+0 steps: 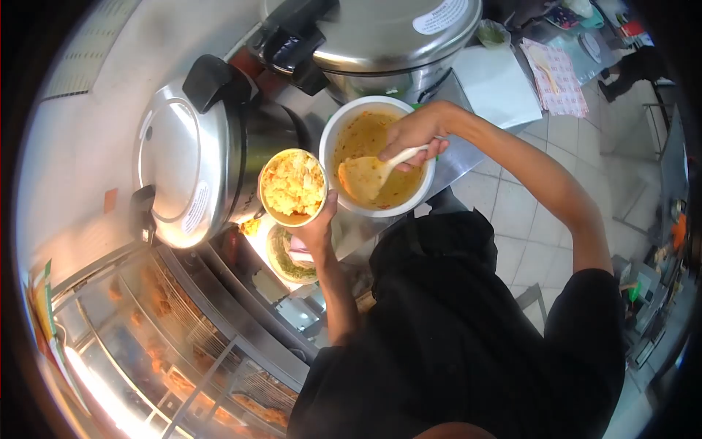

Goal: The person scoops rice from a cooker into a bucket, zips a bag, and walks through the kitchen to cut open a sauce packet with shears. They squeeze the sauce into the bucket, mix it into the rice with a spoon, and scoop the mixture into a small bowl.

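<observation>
A round tub of yellow rice [293, 184] is in my left hand [319, 223], its fingers wrapped round the side and partly hidden beneath. Right beside it stands a white bowl [328, 139] holding yellow-brown liquid with small flecks. My right hand [417, 137] is closed round the handle of a white paddle [369, 175], whose broad blade lies over the bowl at the liquid. Below the tub, a round container with green contents [281, 256] sits on the counter, partly covered by my left hand and forearm.
Two large steel cookers with black handles stand behind, one at the left [172, 168] and one at the top [395, 36]. A glass case with fried food [190, 351] fills the lower left. A white box [497, 84] and patterned paper [559, 80] lie upper right.
</observation>
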The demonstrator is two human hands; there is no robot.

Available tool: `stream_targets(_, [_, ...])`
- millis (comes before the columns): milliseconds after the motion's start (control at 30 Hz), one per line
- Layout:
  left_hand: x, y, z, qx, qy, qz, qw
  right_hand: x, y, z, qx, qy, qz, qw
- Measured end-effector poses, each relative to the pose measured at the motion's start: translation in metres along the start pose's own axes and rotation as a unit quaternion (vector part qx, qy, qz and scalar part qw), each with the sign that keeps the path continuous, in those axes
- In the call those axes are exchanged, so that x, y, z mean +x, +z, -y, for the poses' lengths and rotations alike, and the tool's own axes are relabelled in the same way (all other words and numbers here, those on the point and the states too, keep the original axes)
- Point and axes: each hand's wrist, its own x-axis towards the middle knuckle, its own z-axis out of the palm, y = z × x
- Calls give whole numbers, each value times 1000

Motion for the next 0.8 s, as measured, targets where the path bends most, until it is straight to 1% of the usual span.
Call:
stream_targets(33, [6, -5, -11, -1, 6, -5, 1000, -9, 0, -4, 11, -19, 1, 1000])
stream_targets(100, [17, -9, -30, 72, 24, 56, 996, -28, 4, -14, 32, -63, -7, 997])
stream_targets(133, [20, -8, -36, 70, 30, 51, 996, -40, 8, -16, 24, -63, -9, 998])
stream_targets(200, [24, -2, -43, 97, 51, 119, 987, -64, 17, -16, 40, -69, -92, 993])
stream_targets(233, [24, 4, -41, 76, 74, 126, 986, -77, 21, -12, 30, -71, -93, 993])
stream_targets(267, [25, 12, -41, 77, 82, 119, 987, -90, 25, -7, 15, -64, -141, 988])
stream_targets(300, [23, 20, -44, 81, 34, 145, 985, -96, 32, -4, 2, -56, -186, 981])
stream_targets(333, [21, 27, -44, 85, -15, 173, 981, -92, 38, -8, -4, -58, -184, 981])
stream_targets(367, [20, 33, -38, 111, -12, 188, 976, -83, 44, -13, -87, -131, -281, 947])
stream_targets(400, [19, 39, -32, 136, -8, 205, 969, -79, 52, -16, -166, -203, -372, 890])
stream_targets(433, [19, 47, -33, 187, 2, 212, 959, -79, 67, 0, -241, -138, -409, 869])
stream_targets(500, [15, 60, -32, 195, -2, 228, 954, -51, 98, -1, -282, -94, -481, 825])
stream_targets(533, [15, 66, -32, 204, -8, 244, 948, -38, 113, -3, -312, -102, -509, 796])
stream_targets(567, [13, 68, -19, 190, 9, 236, 953, -26, 124, -5, -324, -124, -510, 787])
stream_targets(600, [12, 71, -20, 188, 9, 242, 952, -22, 135, 9, -294, -55, -506, 809])
stream_targets(667, [6, 73, -25, 211, 2, 234, 949, -10, 154, 11, -280, -66, -531, 797])
stream_targets(700, [4, 76, -24, 224, 20, 222, 949, -8, 158, 12, -278, -64, -532, 797])
stream_targets(800, [5, 74, -22, 242, 17, 237, 941, -5, 163, 14, -307, -64, -531, 788])
